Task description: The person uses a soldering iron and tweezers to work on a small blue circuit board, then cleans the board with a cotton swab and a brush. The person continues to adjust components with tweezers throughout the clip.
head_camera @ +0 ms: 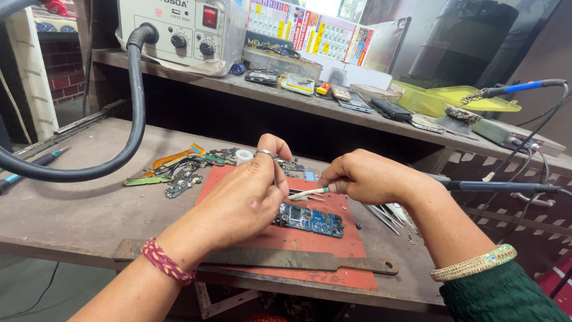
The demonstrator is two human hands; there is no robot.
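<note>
Left hand curled, fingertips pinched together above the blue circuit board; right hand at three o'clock of it, pinching a white-tipped tool; board flat on red mat, metal file at six o'clock; loose board scraps at ten o'clock.

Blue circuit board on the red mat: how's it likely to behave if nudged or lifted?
The blue circuit board looks thin and flat, so probably light and stiff, not floppy. Lying flat on the red mat, it should slide, not roll or tip. Its exposed small components suggest it is fragile; edge grips seem safest. The left hand partly covers one end.
</note>
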